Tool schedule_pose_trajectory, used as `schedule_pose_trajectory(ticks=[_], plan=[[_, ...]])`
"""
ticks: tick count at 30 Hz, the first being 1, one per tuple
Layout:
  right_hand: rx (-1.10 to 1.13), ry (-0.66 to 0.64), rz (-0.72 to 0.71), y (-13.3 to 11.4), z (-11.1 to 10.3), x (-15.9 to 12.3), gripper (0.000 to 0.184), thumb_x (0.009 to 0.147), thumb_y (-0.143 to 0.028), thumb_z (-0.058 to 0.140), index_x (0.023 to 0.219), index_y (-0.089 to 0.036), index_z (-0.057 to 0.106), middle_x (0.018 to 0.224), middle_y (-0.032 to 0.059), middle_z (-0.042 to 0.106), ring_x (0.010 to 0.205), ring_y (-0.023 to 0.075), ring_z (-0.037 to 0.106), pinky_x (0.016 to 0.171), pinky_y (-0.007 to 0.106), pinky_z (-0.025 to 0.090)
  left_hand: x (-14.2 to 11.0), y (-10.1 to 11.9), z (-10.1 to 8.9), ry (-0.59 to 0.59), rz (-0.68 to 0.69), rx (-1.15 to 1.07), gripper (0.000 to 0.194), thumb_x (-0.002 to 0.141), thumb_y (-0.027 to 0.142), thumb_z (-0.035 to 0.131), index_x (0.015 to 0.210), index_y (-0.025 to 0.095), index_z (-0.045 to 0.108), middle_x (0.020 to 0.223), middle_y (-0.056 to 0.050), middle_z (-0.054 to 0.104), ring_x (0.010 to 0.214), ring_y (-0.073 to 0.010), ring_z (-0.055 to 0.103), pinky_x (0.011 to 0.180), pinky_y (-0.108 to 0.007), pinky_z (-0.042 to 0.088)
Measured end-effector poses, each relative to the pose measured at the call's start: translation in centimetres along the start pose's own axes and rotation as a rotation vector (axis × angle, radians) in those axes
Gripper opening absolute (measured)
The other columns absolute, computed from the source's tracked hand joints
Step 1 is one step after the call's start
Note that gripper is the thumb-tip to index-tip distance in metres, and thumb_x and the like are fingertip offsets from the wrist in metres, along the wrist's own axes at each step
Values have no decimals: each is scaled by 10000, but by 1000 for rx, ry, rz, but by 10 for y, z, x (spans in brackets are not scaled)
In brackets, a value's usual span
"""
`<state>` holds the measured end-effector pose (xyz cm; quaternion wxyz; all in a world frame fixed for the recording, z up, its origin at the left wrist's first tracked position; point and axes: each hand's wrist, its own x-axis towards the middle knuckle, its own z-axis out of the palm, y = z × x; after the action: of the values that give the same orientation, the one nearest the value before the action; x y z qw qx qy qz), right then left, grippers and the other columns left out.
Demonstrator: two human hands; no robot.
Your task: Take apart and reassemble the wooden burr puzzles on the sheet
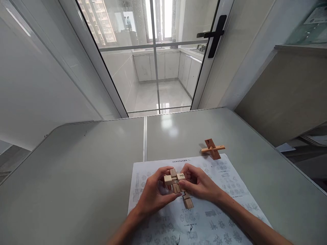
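Several light wooden pieces of a notched block puzzle (176, 188) are joined in a cluster between my hands. My left hand (155, 190) grips the cluster from the left, thumb below and fingers behind. From the right, my right hand (199, 183) pinches a block marked "3" (181, 176) with thumb and forefinger. One loose notched wooden piece (188, 202) lies on the printed sheet (153, 221) just under the cluster. My fingers partly cover the puzzle, so how its pieces interlock is not fully visible.
A reddish-brown assembled wooden cross puzzle (212, 149) stands at the sheet's far right edge. The sheet, printed with small diagrams, lies on a grey table (76, 177) with a seam. Beyond the table is a glass door (158, 68) with a black handle (216, 35).
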<state>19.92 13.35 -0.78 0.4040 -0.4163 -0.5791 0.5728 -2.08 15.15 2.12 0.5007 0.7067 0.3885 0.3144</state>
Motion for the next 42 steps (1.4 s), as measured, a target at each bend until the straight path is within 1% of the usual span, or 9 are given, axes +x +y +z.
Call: schedule_pose_trajectory(ticks=[6, 9, 13, 17, 28, 32, 35, 38, 42], plan=[[-28, -36, -8, 1, 2, -1, 384, 943, -538, 741, 861, -224, 537, 647, -57, 529, 559, 108, 419, 519, 252, 297, -3, -11, 3, 20, 18, 113, 567, 773, 219, 857, 1284, 267, 615, 1047, -13, 729, 856, -168, 681, 769, -300, 565], [-7, -9, -5, 1, 3, 0, 412, 933, -554, 746, 839, -225, 517, 653, -55, 525, 558, 107, 421, 519, 250, 299, -3, -9, 4, 33, 38, 102, 561, 785, 219, 848, 1289, 272, 607, 1069, -14, 726, 848, -160, 672, 756, -288, 560], [3, 30, -7, 0, 2, 1, 455, 918, -591, 745, 814, -230, 488, 653, -58, 499, 558, 107, 398, 516, 251, 288, -2, -5, 3, 24, 64, 86, 531, 804, 216, 829, 1283, 263, 604, 1008, -4, 729, 811, -151, 658, 733, -275, 542], [-2, 27, -8, -3, 0, 1, 465, 925, -600, 731, 804, -230, 477, 662, -59, 477, 570, 107, 373, 524, 256, 282, -2, -7, 1, 26, 104, 129, 565, 787, 184, 833, 1296, 270, 604, 1087, -15, 738, 818, -146, 658, 772, -283, 546], [23, -8, 27, -5, 0, 0, 451, 953, -591, 700, 802, -222, 489, 634, -63, 457, 552, 102, 370, 505, 246, 275, -7, -15, 3, 39, 310, 227, 614, 834, 75, 762, 1356, 328, 561, 1023, 15, 684, 789, -121, 623, 737, -236, 520], [12, -2, 37, -6, 0, 0, 450, 959, -581, 694, 789, -221, 481, 628, -68, 453, 549, 99, 363, 510, 247, 275, -8, -17, 4, -24, 289, 193, 663, 830, 107, 803, 1393, 317, 524, 1084, -7, 651, 814, -128, 627, 766, -254, 536], [0, -16, 34, -7, 1, 1, 438, 972, -568, 675, 789, -220, 483, 623, -71, 449, 541, 97, 356, 506, 248, 268, -8, -15, 2, -70, 249, 163, 553, 896, 188, 779, 1382, 304, 541, 1141, -30, 651, 898, -155, 647, 814, -279, 539], [-12, -30, 23, -7, 3, 1, 430, 998, -559, 635, 786, -220, 476, 621, -69, 451, 535, 97, 356, 501, 247, 262, -8, -13, 1, -66, 217, 144, 360, 1020, 232, 631, 1368, 303, 570, 1138, -35, 683, 976, -172, 660, 876, -304, 524], [-50, -33, 3, -6, 4, 1, 413, 1019, -549, 603, 804, -214, 495, 623, -65, 457, 537, 101, 381, 509, 250, 279, -7, -11, -1, -59, 152, 110, 295, 1068, 288, 561, 1362, 283, 592, 1157, -45, 710, 1012, -183, 675, 910, -321, 522]])
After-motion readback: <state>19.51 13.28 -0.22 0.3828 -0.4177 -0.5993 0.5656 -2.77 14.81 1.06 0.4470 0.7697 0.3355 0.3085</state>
